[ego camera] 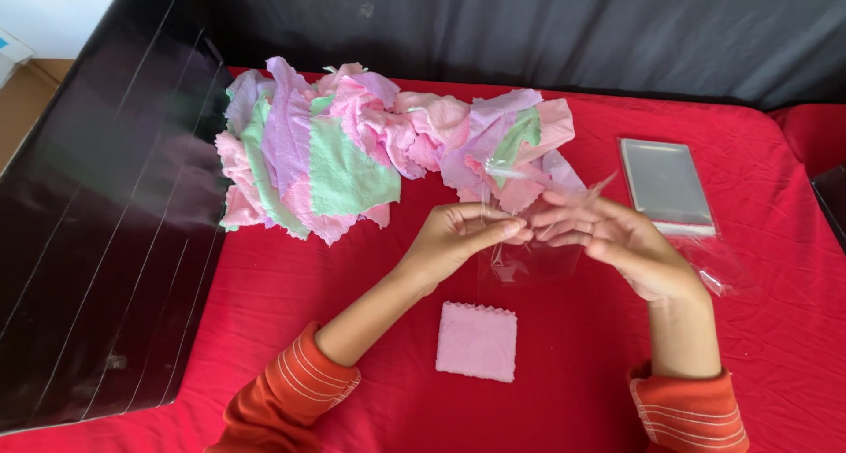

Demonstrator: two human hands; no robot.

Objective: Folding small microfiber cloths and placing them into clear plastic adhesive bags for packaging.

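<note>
Fingers: in the head view, the fingertips [511, 230] of the left hand [458, 241] are pinching together on one edge of a clear plastic sleeve [529, 255]; the right hand [617, 241] is meeting it from the other side, its fingers only partly curled and lying along the film's upper edge.
Sleeve position: the clear plastic sleeve is hanging between the two hands, just above the red tablecloth [264, 285], its mouth turned up toward the fingers.
Sleeve handling: the film is appearing very light, thin and limp, judged slippery and quick to crease; the two layers at the open edge are judged the best place to take hold, each hand pinching one layer.
Folded cloth: a small pink square cloth [477, 340] is lying flat near the person, just below the sleeve and apart from it; it is looking soft and light, best lifted by an edge or corner.
Cloth pile: a heap of pink, lilac and green cloths [352, 153] is lying beyond the hands.
Spare sleeves: a flat stack of clear sleeves [665, 187] is resting to the right, near the right hand.
Sleeves worn: orange cuffs [300, 382] are covering both forearms.
</note>
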